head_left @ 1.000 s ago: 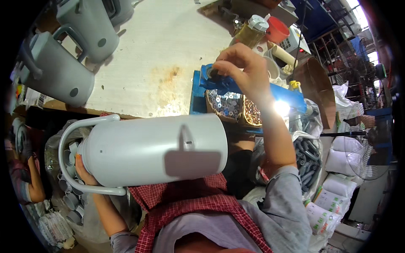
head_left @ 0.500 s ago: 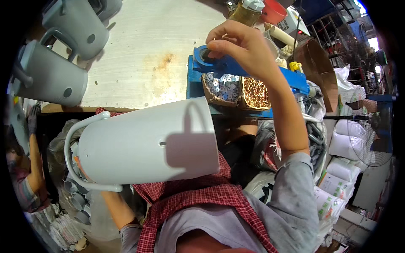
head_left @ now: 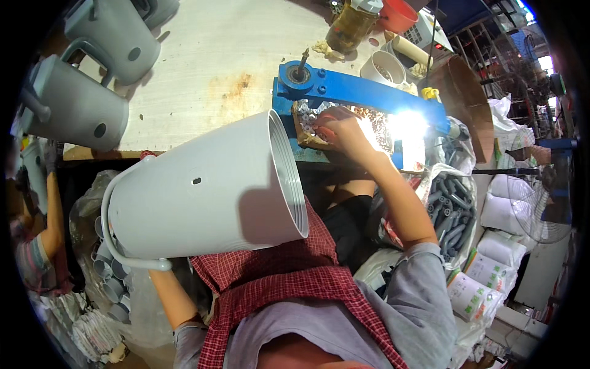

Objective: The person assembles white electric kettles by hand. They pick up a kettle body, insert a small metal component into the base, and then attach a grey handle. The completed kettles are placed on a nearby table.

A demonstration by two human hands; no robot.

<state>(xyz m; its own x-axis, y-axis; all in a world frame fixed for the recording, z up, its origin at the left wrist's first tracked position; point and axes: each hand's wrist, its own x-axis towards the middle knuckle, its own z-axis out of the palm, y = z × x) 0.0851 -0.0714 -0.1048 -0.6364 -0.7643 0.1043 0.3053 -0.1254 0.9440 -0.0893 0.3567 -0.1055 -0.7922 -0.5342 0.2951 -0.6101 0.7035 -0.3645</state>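
Note:
A large pale grey plastic jug [head_left: 203,190] with a looped handle lies on its side across my lap, its threaded open mouth facing the bench. My left forearm [head_left: 169,295] rises behind the jug near the handle; the hand itself is hidden and carries the jug. My right hand [head_left: 338,129] reaches forward into a shallow tray of small silvery metal parts [head_left: 307,120] under the blue press. Its fingers curl down among the parts, and what they hold is hidden.
A blue lever press [head_left: 356,92] sits at the bench edge. Two more grey jugs [head_left: 74,111] lie on the wooden bench [head_left: 203,67] at left. A jar [head_left: 350,24], a red bowl [head_left: 399,12] and a white cup [head_left: 384,64] stand behind. A bag of grey tubes [head_left: 452,209] hangs right. Another person [head_left: 37,246] works left.
My right hand has dropped from the blue press lever into the tray of metal parts. The jug has tilted so that its open mouth points up toward the bench.

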